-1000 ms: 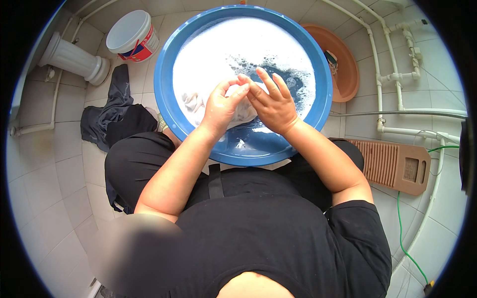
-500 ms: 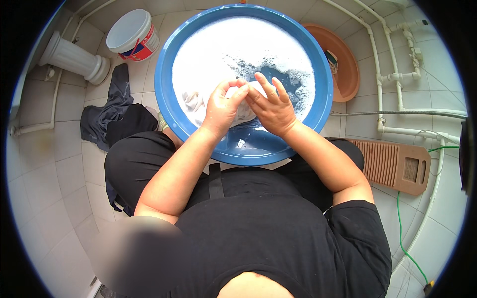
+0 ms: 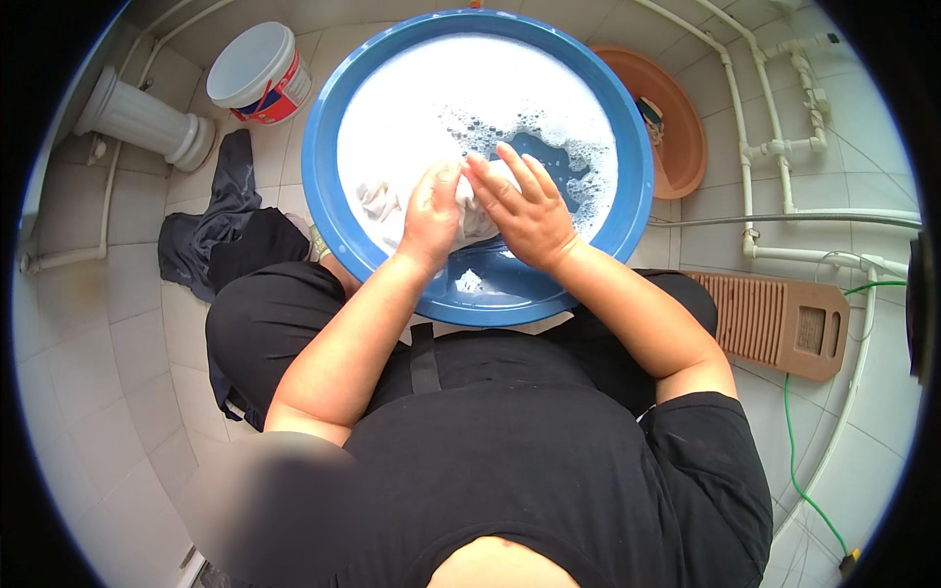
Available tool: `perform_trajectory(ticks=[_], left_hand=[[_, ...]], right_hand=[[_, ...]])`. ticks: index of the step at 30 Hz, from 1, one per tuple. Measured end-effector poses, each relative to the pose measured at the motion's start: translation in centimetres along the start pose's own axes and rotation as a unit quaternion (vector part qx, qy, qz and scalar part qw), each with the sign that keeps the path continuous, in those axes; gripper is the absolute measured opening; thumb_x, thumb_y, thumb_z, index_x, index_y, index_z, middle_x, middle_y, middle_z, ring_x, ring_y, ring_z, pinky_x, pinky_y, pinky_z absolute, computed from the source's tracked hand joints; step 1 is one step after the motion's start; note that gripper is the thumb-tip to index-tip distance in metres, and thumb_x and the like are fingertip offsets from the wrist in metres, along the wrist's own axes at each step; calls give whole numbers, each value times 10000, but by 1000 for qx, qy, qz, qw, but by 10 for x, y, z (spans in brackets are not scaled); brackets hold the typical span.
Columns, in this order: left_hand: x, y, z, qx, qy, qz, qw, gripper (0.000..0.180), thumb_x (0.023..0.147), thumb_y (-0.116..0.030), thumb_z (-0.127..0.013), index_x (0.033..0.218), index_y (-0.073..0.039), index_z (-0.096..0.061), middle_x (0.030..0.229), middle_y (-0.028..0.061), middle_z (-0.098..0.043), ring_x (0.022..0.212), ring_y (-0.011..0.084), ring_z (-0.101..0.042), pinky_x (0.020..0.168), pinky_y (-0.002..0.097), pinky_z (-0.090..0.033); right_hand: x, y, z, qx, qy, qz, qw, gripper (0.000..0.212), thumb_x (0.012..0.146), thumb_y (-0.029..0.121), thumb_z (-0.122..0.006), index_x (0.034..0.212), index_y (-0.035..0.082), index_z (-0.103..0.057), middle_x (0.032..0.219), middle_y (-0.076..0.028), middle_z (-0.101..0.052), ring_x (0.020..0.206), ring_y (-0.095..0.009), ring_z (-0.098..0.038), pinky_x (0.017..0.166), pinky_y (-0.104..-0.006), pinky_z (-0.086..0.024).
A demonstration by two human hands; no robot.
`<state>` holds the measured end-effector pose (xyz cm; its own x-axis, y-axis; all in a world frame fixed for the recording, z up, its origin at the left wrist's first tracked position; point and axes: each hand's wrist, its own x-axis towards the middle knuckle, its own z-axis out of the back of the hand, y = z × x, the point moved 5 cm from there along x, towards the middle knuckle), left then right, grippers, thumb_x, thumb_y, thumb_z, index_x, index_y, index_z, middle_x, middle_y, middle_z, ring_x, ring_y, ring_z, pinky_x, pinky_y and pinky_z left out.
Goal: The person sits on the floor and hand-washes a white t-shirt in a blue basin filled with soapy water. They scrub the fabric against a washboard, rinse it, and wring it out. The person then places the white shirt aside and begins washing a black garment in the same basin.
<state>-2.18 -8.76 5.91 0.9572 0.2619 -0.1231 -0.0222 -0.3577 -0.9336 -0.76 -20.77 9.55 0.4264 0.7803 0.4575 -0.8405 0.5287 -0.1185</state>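
Observation:
Both my hands are over a big round blue tub (image 3: pixel 319 211) of foamy water. A white wet cloth (image 3: pixel 474 221) hangs between them, reaching down to the water. My left hand (image 3: pixel 431 211) is closed on the cloth, thumb up, its other fingers mostly hidden. Facing it, my right hand (image 3: pixel 529 214) has its fingers stretched out and apart, the fingertips near my left thumb; its palm side and thumb are hidden. More white cloth (image 3: pixel 377 201) pokes out of the suds (image 3: pixel 461 88) on the left.
A white bucket (image 3: pixel 252 73) and dark clothes (image 3: pixel 221 230) lie left of the tub. Behind it on the right stands an orange-brown basin (image 3: pixel 686 147) with something inside. A brown washboard (image 3: pixel 769 318) lies right of my knee, near white wall pipes (image 3: pixel 750 186) and a green hose (image 3: pixel 792 451).
My hands have parted slightly at the fingertips, where my left thumb and right fingers had met. My left thumb has moved a little to the left.

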Motion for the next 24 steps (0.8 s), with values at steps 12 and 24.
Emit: perform_trajectory(ticks=[12, 24], left_hand=[[31, 21, 33, -231, -84, 91, 965, 560, 819, -91, -603, 1276, 13, -295, 1183, 172, -466, 1113, 229, -458, 960, 342, -366], [57, 22, 10, 470, 75, 111, 873, 669, 685, -325, -716, 1156, 57, -433, 1079, 191, -555, 959, 267, -567, 842, 362, -444]], right_hand=[[-53, -120, -108, 482, 24, -568, 667, 304, 835, 304, -569, 879, 5, -607, 822, -98, -634, 730, -162, -583, 671, -292, -465], [-45, -111, -119, 180, 161, -585, 774, 638, 704, 495, -649, 1033, -48, -581, 1072, -245, -570, 1025, -341, -543, 889, -370, -419]])
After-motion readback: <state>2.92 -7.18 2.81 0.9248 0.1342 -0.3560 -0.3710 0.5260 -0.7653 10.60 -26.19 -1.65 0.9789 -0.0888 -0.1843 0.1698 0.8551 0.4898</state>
